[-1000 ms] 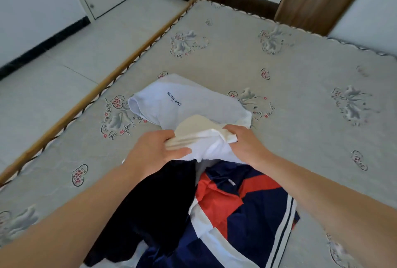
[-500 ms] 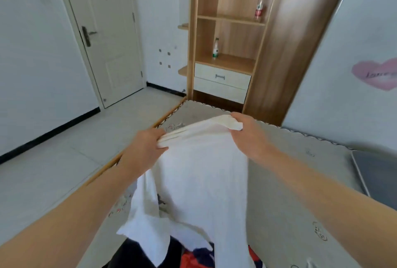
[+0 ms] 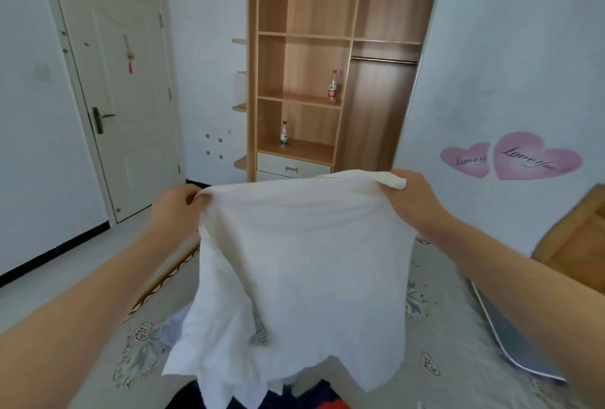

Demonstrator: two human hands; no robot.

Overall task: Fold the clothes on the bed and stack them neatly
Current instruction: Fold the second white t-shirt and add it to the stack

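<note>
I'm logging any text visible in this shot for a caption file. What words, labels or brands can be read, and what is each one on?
"Love you": large pink heart sticker on the wall; script, last letters blurred.
"Love y...": smaller heart sticker, cut off by the larger heart.
Red-capped bottle label: too small to read.
Green-capped bottle label: too small to read.
Print on the mattress: blurred, unreadable.
White shirt: no text showing.

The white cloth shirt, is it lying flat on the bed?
No, both hands, left hand and right hand, hold the white cloth shirt up in the air.
</note>
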